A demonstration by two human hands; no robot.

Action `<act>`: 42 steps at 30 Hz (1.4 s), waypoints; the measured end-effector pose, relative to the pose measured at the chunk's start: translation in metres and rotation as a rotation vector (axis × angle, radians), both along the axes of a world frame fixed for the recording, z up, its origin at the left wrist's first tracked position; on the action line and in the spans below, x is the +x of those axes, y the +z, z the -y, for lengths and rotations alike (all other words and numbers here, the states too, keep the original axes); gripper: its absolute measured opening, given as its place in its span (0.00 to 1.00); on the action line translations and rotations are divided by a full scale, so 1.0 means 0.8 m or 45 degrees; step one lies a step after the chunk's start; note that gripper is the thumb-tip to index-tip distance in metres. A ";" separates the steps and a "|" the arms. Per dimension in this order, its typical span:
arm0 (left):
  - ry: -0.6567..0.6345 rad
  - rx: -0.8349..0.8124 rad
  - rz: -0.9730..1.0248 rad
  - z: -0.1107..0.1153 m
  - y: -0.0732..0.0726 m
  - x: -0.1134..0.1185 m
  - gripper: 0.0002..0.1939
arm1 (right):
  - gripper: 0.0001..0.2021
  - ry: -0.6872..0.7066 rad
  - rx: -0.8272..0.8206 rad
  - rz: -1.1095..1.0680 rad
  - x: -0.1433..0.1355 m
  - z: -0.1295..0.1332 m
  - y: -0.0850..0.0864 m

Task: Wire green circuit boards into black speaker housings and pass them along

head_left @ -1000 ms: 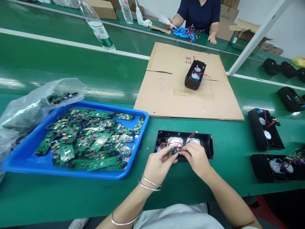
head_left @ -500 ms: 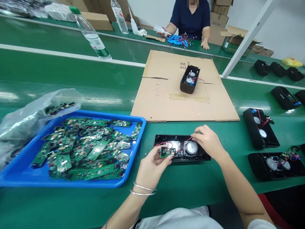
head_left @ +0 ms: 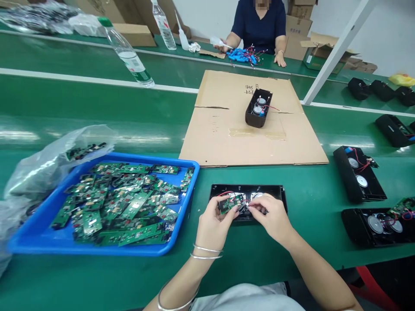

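A black speaker housing [head_left: 279, 192] with two round silver speakers lies crosswise on the green table. Above its left part, my left hand [head_left: 216, 219] holds a small green circuit board [head_left: 231, 204] between thumb and fingers. My right hand [head_left: 270, 216] is closed in a pinch just right of the board, over the right speaker; a thin wire end appears to be at its fingertips, too small to make out fully. Red wires run behind the board. Left of my hands sits a blue tray [head_left: 184, 216] filled with several green circuit boards [head_left: 139, 203].
Cardboard [head_left: 210, 134] carries another open housing [head_left: 258, 108]. More housings [head_left: 359, 175] stand at right. A plastic bag [head_left: 48, 168] overlaps the tray. A bottle [head_left: 131, 60] and a white post [head_left: 337, 54] stand farther back. Across the table, a person [head_left: 259, 26] handles a white bottle near blue parts.
My right hand has moved left and down, from the housing's upper right to beside the board. My left hand has shifted slightly right, with the board tilted differently.
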State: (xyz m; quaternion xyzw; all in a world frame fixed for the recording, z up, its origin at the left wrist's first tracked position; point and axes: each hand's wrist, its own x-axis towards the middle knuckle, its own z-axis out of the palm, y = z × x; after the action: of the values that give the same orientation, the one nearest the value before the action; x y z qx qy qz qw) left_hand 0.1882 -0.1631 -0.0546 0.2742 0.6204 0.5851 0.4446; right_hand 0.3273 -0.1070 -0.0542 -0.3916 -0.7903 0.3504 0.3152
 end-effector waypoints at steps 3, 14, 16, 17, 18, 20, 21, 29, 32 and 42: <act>0.007 0.019 -0.026 0.001 -0.002 0.003 0.15 | 0.09 0.036 0.396 0.141 -0.005 0.005 -0.002; 0.006 0.060 -0.073 0.007 -0.024 0.007 0.15 | 0.12 -0.089 0.606 0.213 -0.013 0.008 -0.009; 0.013 0.067 -0.049 0.006 -0.023 0.008 0.15 | 0.11 -0.111 0.666 0.223 -0.014 0.010 -0.010; 0.016 0.071 -0.031 0.005 -0.020 0.009 0.15 | 0.11 -0.114 0.702 0.236 -0.015 0.011 -0.011; 0.020 0.073 -0.010 0.005 -0.017 0.011 0.14 | 0.11 -0.112 0.734 0.253 -0.015 0.012 -0.012; 0.022 0.073 0.030 0.004 -0.009 0.014 0.13 | 0.11 -0.113 0.770 0.287 -0.016 0.014 -0.013; 0.020 0.069 0.046 0.004 -0.005 0.015 0.12 | 0.11 -0.117 0.772 0.299 -0.016 0.015 -0.014; -0.013 0.042 0.061 -0.001 0.000 0.012 0.09 | 0.11 -0.127 0.802 0.308 -0.019 0.018 -0.020; -0.046 0.039 0.029 -0.004 -0.001 0.010 0.09 | 0.11 -0.136 0.809 0.304 -0.020 0.017 -0.024; -0.166 0.031 -0.176 0.002 -0.007 -0.012 0.12 | 0.06 0.001 0.619 0.282 -0.003 0.012 -0.001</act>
State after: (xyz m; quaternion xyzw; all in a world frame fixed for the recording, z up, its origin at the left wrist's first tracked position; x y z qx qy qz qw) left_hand 0.1789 -0.1643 -0.0604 0.3591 0.6234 0.5420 0.4343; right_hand 0.3246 -0.1168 -0.0548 -0.3401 -0.8810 0.1055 0.3115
